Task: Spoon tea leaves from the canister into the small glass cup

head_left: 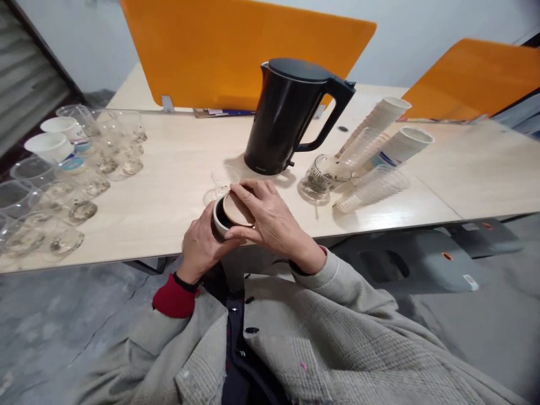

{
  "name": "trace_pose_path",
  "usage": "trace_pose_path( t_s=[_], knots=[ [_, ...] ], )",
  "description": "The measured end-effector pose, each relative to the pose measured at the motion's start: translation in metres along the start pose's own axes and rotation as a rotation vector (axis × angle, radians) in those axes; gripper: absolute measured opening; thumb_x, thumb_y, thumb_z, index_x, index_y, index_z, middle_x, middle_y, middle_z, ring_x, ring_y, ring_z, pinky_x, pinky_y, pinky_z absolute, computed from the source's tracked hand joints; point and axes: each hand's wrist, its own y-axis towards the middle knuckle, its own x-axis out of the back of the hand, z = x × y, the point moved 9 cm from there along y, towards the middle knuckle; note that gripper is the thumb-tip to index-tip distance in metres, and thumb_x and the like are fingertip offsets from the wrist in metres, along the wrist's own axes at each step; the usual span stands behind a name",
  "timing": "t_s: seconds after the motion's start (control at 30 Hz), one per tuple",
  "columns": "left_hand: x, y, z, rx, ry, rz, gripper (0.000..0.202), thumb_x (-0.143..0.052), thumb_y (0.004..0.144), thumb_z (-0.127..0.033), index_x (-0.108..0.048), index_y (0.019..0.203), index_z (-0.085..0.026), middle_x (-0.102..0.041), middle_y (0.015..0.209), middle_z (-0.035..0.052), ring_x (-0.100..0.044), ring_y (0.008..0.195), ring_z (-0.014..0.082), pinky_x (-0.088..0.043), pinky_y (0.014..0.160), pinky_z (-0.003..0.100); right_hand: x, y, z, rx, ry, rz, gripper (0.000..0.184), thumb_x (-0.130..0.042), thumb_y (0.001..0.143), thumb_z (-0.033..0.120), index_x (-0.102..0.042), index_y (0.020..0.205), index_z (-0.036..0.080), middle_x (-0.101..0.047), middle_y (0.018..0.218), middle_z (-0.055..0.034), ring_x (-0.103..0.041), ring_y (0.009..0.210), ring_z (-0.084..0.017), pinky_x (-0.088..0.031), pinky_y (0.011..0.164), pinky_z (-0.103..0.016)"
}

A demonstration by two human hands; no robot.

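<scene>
Nearby, black kettle (291,115), glass cup (324,175), left hand (202,244) gripping jar (219,216), right hand (265,216) pinching wooden lid (236,209).

One black electric kettle (291,115) stands just beyond the right hand (270,216). Two hands are in view; the left hand (202,247) and the right together hold one small jar (222,216) bearing one round wooden lid (237,209). One empty clear cup (223,180) sits just past the fingers, and one glass holding tea leaves (323,177) is to the right of the right hand. Farther right lie four stacks of cups (379,149) on their sides. Far left of the left hand are two white paper cups (53,140) among roughly a dozen clear cups (76,185); their exact number cannot be told.
</scene>
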Motion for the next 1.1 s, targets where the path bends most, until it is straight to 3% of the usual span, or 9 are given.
trace_pose_path(
  t_s=[0.1, 0.27, 0.47, 0.57, 0.67, 0.8, 0.93, 1.0, 1.1],
  knots=[
    [-0.002, 0.000, 0.002, -0.012, 0.011, 0.001, 0.103, -0.086, 0.076, -0.069, -0.047, 0.159, -0.021, -0.067, 0.154, 0.0183, -0.075, 0.126, 0.0385, -0.061, 0.102, 0.045, -0.011, 0.007, 0.008, 0.009, -0.113, 0.064, 0.099, -0.052, 0.091, 0.090, -0.057, 0.157, 0.017, -0.062, 0.144, -0.0218, -0.055, 0.125, -0.040, -0.047, 0.113, -0.059],
    [-0.006, -0.001, 0.003, -0.045, 0.017, 0.005, 0.095, -0.083, 0.082, -0.063, -0.047, 0.159, -0.020, -0.065, 0.157, 0.0186, -0.076, 0.123, 0.0366, -0.061, 0.102, 0.045, -0.022, 0.005, 0.014, -0.001, -0.151, 0.109, 0.090, -0.043, 0.100, 0.083, -0.053, 0.160, 0.016, -0.060, 0.147, -0.0214, -0.055, 0.129, -0.039, -0.050, 0.113, -0.058],
    [-0.006, -0.002, 0.000, -0.085, -0.014, 0.009, 0.099, -0.085, 0.081, -0.059, -0.044, 0.161, -0.019, -0.063, 0.159, 0.0203, -0.075, 0.124, 0.0370, -0.060, 0.104, 0.046, -0.031, 0.004, 0.012, -0.027, -0.111, 0.144, 0.092, -0.060, 0.095, 0.079, -0.047, 0.163, 0.017, -0.056, 0.153, -0.0239, -0.055, 0.130, -0.042, -0.063, 0.098, -0.060],
    [-0.004, -0.003, -0.001, -0.126, -0.028, 0.003, 0.104, -0.085, 0.082, -0.061, -0.037, 0.166, -0.021, -0.059, 0.162, 0.0199, -0.072, 0.131, 0.0375, -0.060, 0.107, 0.047, -0.031, 0.003, 0.008, -0.028, -0.043, 0.111, 0.088, -0.071, 0.094, 0.071, -0.048, 0.162, 0.021, -0.057, 0.152, -0.0218, -0.056, 0.134, -0.041, -0.062, 0.102, -0.061],
    [-0.003, -0.004, -0.002, -0.202, -0.041, 0.016, 0.112, -0.082, 0.081, -0.073, -0.035, 0.168, -0.021, -0.061, 0.161, 0.0200, -0.069, 0.136, 0.0380, -0.060, 0.108, 0.049, -0.017, -0.003, -0.004, -0.040, 0.029, 0.032, 0.084, -0.073, 0.094, 0.066, -0.050, 0.162, 0.022, -0.058, 0.149, -0.0198, -0.058, 0.136, -0.040, -0.058, 0.111, -0.062],
    [-0.004, -0.007, -0.003, -0.281, -0.046, 0.015, 0.102, -0.071, 0.087, -0.081, -0.043, 0.165, -0.022, -0.069, 0.151, 0.0170, -0.070, 0.135, 0.0342, -0.058, 0.111, 0.049, 0.034, -0.004, -0.029, -0.070, -0.031, -0.163, 0.083, -0.072, 0.094, 0.064, -0.048, 0.164, 0.027, -0.056, 0.148, -0.0175, -0.057, 0.140, -0.042, -0.050, 0.120, -0.066],
    [-0.011, -0.009, -0.007, -0.326, 0.047, 0.037, 0.086, -0.064, 0.093, -0.080, -0.060, 0.153, -0.019, -0.074, 0.142, 0.0180, -0.071, 0.130, 0.0350, -0.057, 0.110, 0.051, 0.078, 0.032, -0.053, -0.026, -0.160, -0.304, 0.084, -0.069, 0.096, 0.063, -0.043, 0.167, 0.026, -0.052, 0.150, -0.0176, -0.050, 0.146, -0.045, -0.043, 0.124, -0.071],
    [-0.014, -0.009, -0.009, -0.338, 0.090, 0.062, 0.082, -0.064, 0.094, -0.078, -0.062, 0.150, -0.018, -0.075, 0.138, 0.0182, -0.071, 0.129, 0.0353, -0.057, 0.108, 0.051, 0.078, 0.065, -0.070, -0.001, -0.186, -0.316, 0.082, -0.068, 0.097, 0.063, -0.042, 0.167, 0.028, -0.052, 0.150, -0.0167, -0.049, 0.147, -0.045, -0.042, 0.124, -0.073],
    [-0.017, -0.011, -0.012, -0.352, 0.108, 0.090, 0.079, -0.066, 0.095, -0.074, -0.062, 0.151, -0.019, -0.075, 0.138, 0.0174, -0.069, 0.131, 0.0349, -0.056, 0.107, 0.050, 0.054, 0.119, -0.097, -0.005, -0.171, -0.294, 0.079, -0.066, 0.098, 0.064, -0.045, 0.165, 0.029, -0.053, 0.151, -0.0155, -0.050, 0.145, -0.045, -0.043, 0.122, -0.073]
  ],
)
